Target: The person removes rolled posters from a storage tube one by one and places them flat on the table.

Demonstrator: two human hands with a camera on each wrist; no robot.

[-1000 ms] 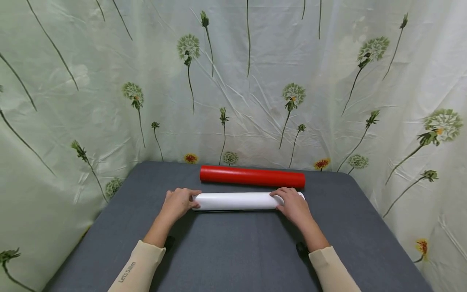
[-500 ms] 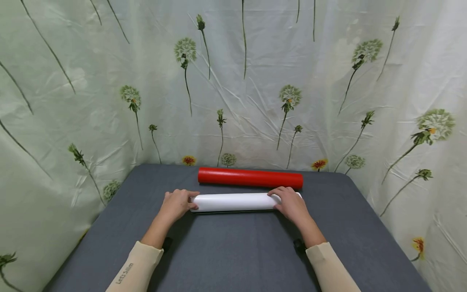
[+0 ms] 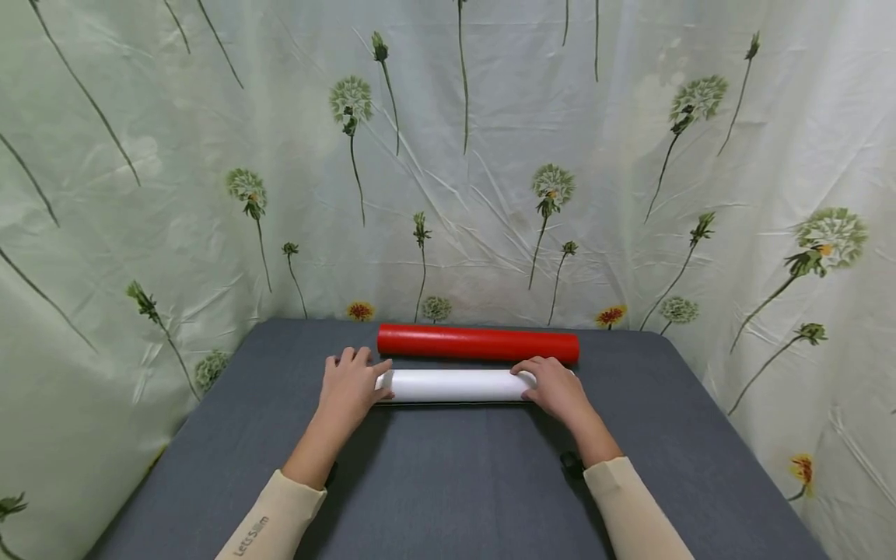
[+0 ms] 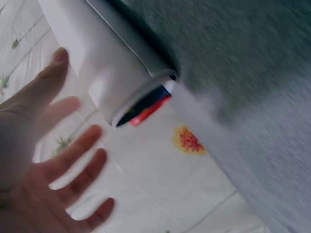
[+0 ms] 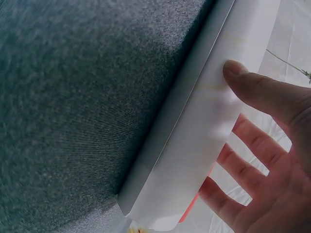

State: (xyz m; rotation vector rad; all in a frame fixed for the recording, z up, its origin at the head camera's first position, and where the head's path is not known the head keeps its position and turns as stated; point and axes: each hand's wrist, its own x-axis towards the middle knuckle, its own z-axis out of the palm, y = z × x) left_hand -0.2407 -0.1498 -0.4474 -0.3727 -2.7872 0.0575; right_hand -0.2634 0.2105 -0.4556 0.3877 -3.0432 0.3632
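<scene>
A white paper roll [image 3: 455, 386] lies crosswise on the grey cloth-covered table [image 3: 441, 482]. Its loose long edge runs along the near side, and the left wrist view shows its hollow end, with dark blue and red inside the opening. My left hand [image 3: 348, 389] is by the left end, its fingers spread apart and the palm facing the roll. Toward the right end my right hand [image 3: 556, 391] holds the roll, thumb on the near side and fingers over the far side. Just behind lies a red tube [image 3: 476, 343], roughly parallel.
A pale curtain [image 3: 448, 194] printed with dandelions hangs behind the table and down both sides. The table's back edge runs close behind the red tube. Dark straps with small devices sit at both wrists, below the cream sleeves [image 3: 280, 517].
My left hand has let go of the roll's left end and shifted a little to the right, its fingers spreading. The right hand keeps its place on the roll. The head view has tilted slightly.
</scene>
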